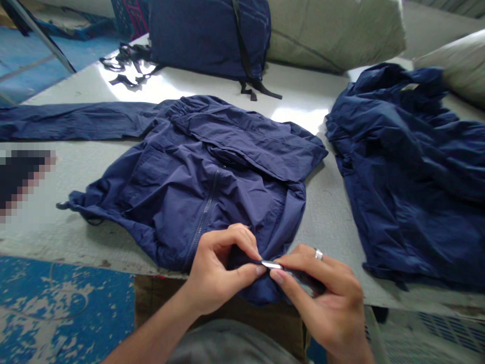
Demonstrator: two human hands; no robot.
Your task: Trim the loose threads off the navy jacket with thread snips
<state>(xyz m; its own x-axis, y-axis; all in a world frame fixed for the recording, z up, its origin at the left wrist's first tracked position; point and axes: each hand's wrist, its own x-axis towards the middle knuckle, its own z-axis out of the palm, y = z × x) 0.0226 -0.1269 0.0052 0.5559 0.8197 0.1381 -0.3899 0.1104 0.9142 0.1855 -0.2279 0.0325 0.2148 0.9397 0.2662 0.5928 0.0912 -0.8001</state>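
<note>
While the navy jacket lies spread on the tabletop, its lower end hangs over the near edge, right at the wearer's lap. That placement probably puts the hem within easy reach of both hands and lets the tabletop carry the rest of the cloth. Zip runs up the middle, facing up; one sleeve is laid out flat to the left, likely so it doesn't bunch under the work.

Grip, left hand: thumb and forefinger nearly meeting, pinching a narrow dark bit at the hem. Can't tell if it's cord or fabric edge.

Grip, right hand: thumb and forefinger closed on a small shiny piece, its tip at the left fingertips. Exact type unclear. Ring on one finger. Fingertips sit close together, presumably for fine control over a short span.

Further out: second navy garment heaped to the right, apart from the jacket. Navy bag stands behind, black straps loose beside it. Grey-green sacks at the back.
</note>
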